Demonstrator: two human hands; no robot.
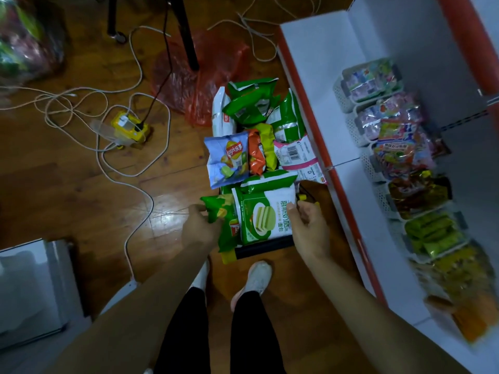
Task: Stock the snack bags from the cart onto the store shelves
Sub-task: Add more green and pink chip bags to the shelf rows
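Snack bags piled in the cart point(263, 251), which sits on the wood floor point(81, 184) just left of the white shelf unit point(318, 85). Our left hand point(201, 228) is clamped on a green chip bag point(220, 211) at the cart's near-left corner, fingers wrapped round its edge. Our right hand point(310, 225) grips the right edge of the white-and-green cake bread bag point(263, 217), thumb on top; that bag lies flat on the pile at the near end. Beyond it: a blue Lay's bag point(228, 159), an orange bag point(255, 152) touching a yellow-green one, a pink-and-white pack point(299, 155) with its barcode up, then more green bags point(252, 101) at the far end. The shelf carries a row of white baskets point(351, 125) filled with small packets. Red plastic bag point(199, 74) on the floor past the cart, yellow power strip point(129, 126) and loose white cables point(135, 184) off to the left. Our white shoes point(258, 276) are just behind the cart.
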